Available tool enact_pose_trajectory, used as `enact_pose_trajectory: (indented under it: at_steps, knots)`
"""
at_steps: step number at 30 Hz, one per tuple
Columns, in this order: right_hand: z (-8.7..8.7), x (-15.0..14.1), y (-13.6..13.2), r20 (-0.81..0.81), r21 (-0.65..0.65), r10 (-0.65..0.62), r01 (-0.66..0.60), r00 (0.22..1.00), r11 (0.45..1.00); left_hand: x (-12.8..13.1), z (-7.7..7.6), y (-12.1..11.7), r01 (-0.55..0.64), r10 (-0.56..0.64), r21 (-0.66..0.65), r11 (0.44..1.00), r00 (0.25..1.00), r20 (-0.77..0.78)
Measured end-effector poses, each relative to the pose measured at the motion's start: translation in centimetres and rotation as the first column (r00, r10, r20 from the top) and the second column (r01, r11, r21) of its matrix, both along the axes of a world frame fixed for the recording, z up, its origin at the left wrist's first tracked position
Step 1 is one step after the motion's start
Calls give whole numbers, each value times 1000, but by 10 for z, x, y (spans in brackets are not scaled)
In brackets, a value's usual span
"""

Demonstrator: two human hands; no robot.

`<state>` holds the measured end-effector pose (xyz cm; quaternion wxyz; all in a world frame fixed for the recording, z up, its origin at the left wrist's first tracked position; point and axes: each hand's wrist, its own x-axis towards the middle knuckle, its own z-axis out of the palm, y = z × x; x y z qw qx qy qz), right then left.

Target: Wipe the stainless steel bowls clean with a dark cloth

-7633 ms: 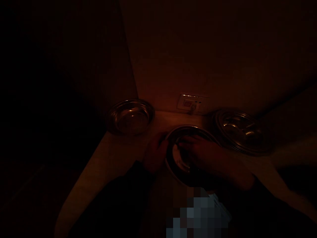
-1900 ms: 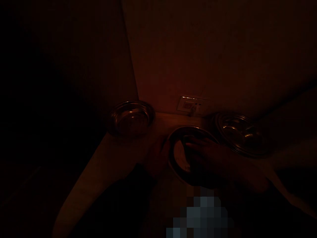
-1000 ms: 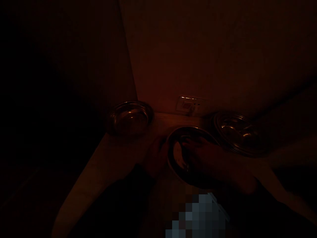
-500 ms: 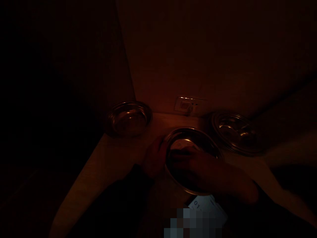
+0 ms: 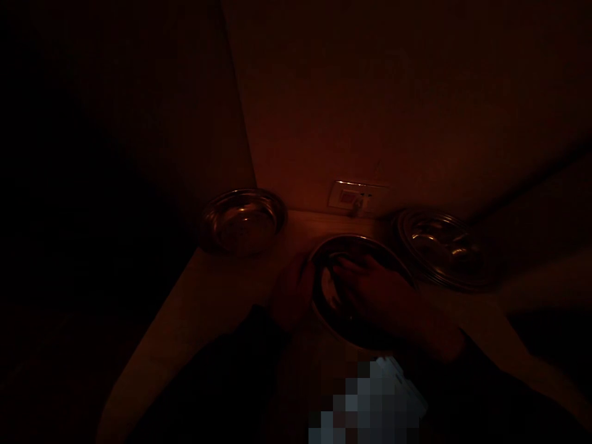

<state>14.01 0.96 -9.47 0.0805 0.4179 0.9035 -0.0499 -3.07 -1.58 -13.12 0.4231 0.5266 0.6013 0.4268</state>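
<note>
In very dim reddish light, a shiny metal bowl (image 5: 330, 288) rests on the wooden table in front of me. At its left side my left hand (image 5: 291, 293) grips the rim, though the fingertips are hard to make out. My right hand (image 5: 374, 283) reaches into the bowl from the right, fingers stretched toward the far inner wall. Under that palm the bowl's inside is too dark to show whether anything lies there.
Another metal bowl (image 5: 245, 225) stands at the table's back left corner. Back right are metal dishes (image 5: 441, 246), seemingly stacked. A wall socket (image 5: 358, 196) with a plug sits behind. Near me is a lit, partly pixelated phone-like screen (image 5: 393, 388). The wooden tabletop (image 5: 152, 351) ends on the left.
My right hand has shifted up and inward along the bowl, uncovering a bright strip of its left inside. The bowl appears slightly higher in view. My left hand stays at the rim.
</note>
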Motion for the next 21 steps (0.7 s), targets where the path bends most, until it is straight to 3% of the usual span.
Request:
enact_pose_trajectory:
  at_steps: [5,11,16,21]
  knots:
    - [6,-6,-11,-149,-63,179,-190,973,980,1,-1,0,-26,26,-5,1000,1000,-13]
    - [19,-1,-17,-219,-250,242,-294,945,923,0,0,0,-30,30,-11,999,999,10]
    - [16,-4,-16,-192,-216,199,-239,961,947,-1,-1,1,-37,37,-19,999,999,3]
    - [5,-2,-4,-95,-91,32,-41,995,995,-3,-3,2,-18,18,-2,1000,1000,16]
